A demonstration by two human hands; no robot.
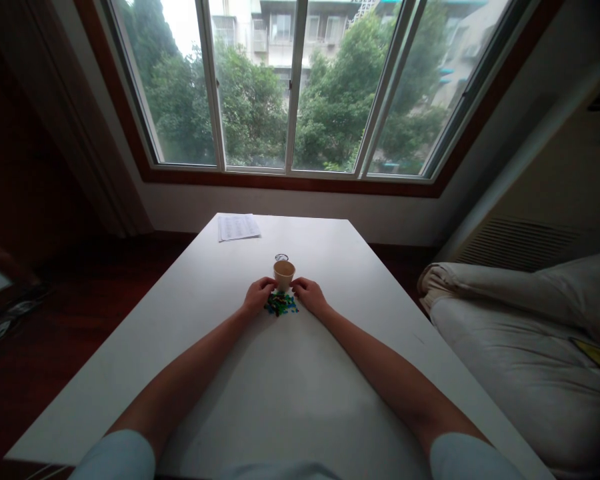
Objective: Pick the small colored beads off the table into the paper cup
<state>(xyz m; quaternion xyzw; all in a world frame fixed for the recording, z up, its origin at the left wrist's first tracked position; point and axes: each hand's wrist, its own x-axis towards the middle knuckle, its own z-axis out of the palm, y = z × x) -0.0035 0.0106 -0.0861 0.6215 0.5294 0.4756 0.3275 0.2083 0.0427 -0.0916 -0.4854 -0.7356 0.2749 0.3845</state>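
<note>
A brown paper cup [284, 272] stands upright near the middle of the white table [300, 373], its open mouth facing up. My left hand [260, 293] has its fingers curled against the cup's left side. From the right, my right hand [310, 293] touches the other side with bent fingers, so the cup is held between both hands. Just in front of the cup lies a pile of small green, blue and dark pieces [281, 304], too small to name. A small round dark-rimmed thing [281, 257] rests right behind the cup; its kind is unclear.
Printed paper sheets [239, 227] lie at the table's far left corner. Beyond the far edge is a wide window [290, 87]. A pale padded couch or bed [520, 347] stands along the right side. Cables [13, 317] lie on the dark red floor at left.
</note>
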